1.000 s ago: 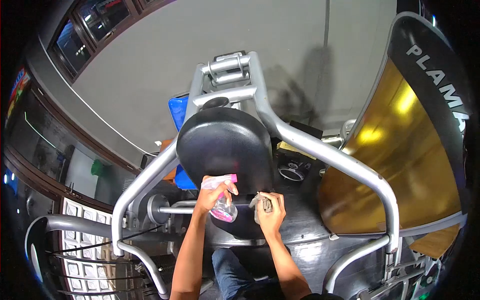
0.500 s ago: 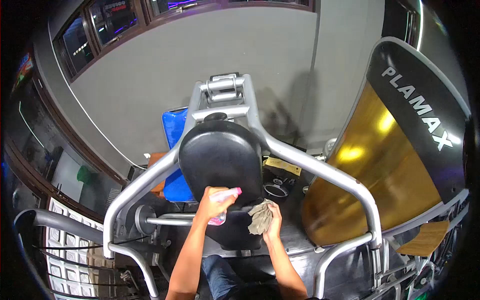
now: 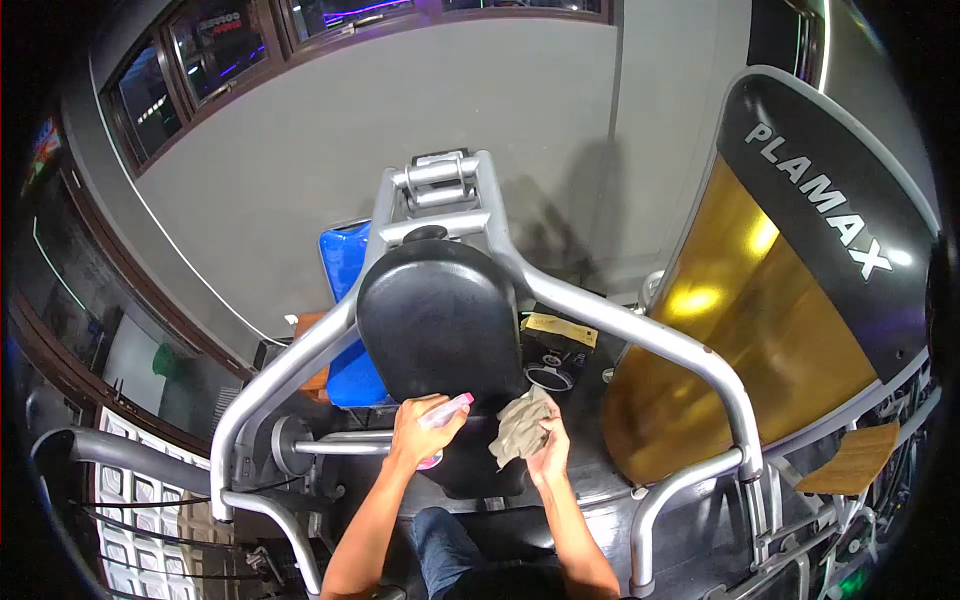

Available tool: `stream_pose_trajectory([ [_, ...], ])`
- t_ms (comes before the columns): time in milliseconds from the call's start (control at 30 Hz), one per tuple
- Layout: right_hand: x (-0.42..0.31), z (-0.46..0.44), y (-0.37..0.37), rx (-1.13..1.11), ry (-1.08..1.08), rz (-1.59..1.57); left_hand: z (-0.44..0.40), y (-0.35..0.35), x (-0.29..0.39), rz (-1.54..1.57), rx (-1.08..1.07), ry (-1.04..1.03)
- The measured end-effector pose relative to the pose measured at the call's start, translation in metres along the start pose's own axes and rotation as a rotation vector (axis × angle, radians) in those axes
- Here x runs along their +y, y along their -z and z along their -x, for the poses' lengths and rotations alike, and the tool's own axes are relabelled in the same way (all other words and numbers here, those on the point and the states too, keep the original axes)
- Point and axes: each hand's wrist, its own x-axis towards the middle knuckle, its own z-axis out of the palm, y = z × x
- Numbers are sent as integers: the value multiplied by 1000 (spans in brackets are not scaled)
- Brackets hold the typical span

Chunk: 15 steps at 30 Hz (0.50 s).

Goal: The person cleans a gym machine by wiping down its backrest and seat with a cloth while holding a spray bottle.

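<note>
Two items are held near the lower edge of the black backrest point(image 3: 440, 320). The left hand point(image 3: 416, 434) has its fingers wrapped around the spray bottle point(image 3: 445, 411); the right hand point(image 3: 549, 456) has its fingers gripping the crumpled cloth point(image 3: 520, 428) at its right side.

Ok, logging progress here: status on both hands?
Left hand gripping spray bottle. Right hand holding crumpled cloth. Black backrest ahead, no obstruction visible between.

Blue chair point(image 3: 352, 382) — green bin point(image 3: 163, 360), perhaps
</note>
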Motion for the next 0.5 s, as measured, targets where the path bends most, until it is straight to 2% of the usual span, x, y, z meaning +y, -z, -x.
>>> stream_pose_trajectory([
  [67, -8, -1, -21, 26, 131, 235, 2, 8, -6, 122, -32, 90],
  [133, -2, -15, -17, 19, 222, 289, 0, 21, -10, 151, -57, 94],
  [200, -1, -20, -35, 55, 323, 415, 0, 39, -3, 363, -218, 293],
  [300, 24, -41, -23, 163, 501, 756, 5, 49, -18, 448, -289, 231],
  [333, 20, -32, -45, 239, 562, 842, 8, 50, -25, 502, -310, 195],
  [400, 28, -25, -59, 250, 733, 1043, 18, 50, -36, 563, -331, 210],
  [500, 52, -17, -68, 252, 804, 1132, 28, 47, -44, 700, -318, 372],
])
